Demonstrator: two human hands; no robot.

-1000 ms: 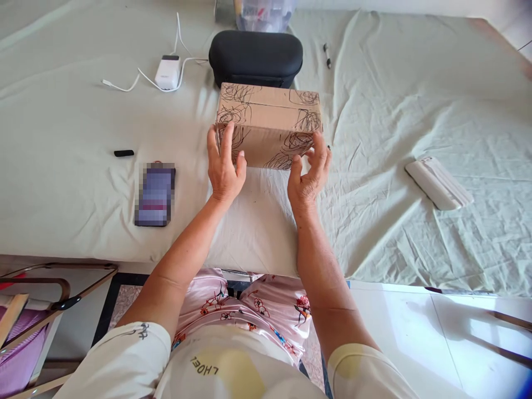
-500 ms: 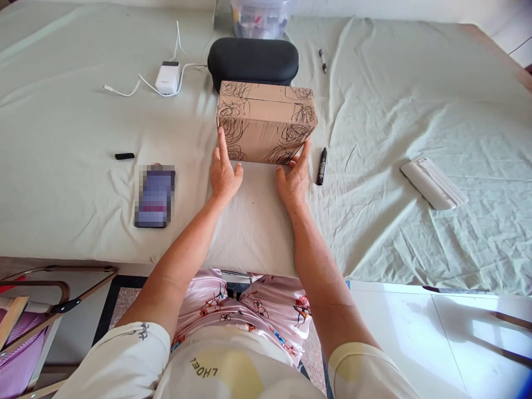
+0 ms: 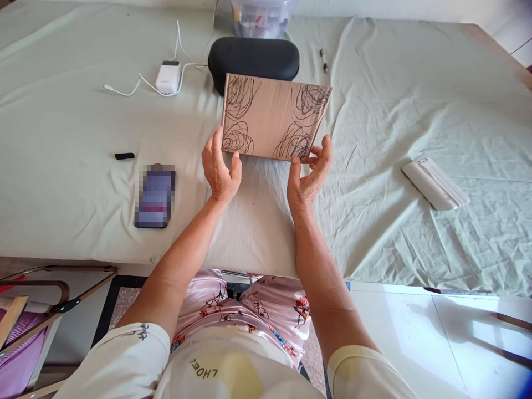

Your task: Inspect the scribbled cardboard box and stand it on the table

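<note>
A brown cardboard box (image 3: 274, 117) with black scribbled loops at its corners is tilted up, so one broad face points at me. My left hand (image 3: 221, 170) holds its lower left corner, fingers along the side and thumb near the bottom edge. At the lower right corner, my right hand (image 3: 308, 180) grips the box with its thumb on the front edge and fingers partly behind. The far sides of the box are hidden. Directly behind it lies a black zip-up hard case (image 3: 253, 58).
On the cloth-covered table (image 3: 75, 133) lie a phone (image 3: 155, 198), a black cap (image 3: 124, 156) and a white charger (image 3: 168, 76) with cable to the left. A pen (image 3: 323, 61) and a pale oblong object (image 3: 435, 184) are rightward. A clear plastic tub (image 3: 261, 19) stands at the back.
The box has tipped up, its top turning out of sight and its front face now showing fully. My right hand moved slightly right and now covers the black marker.
</note>
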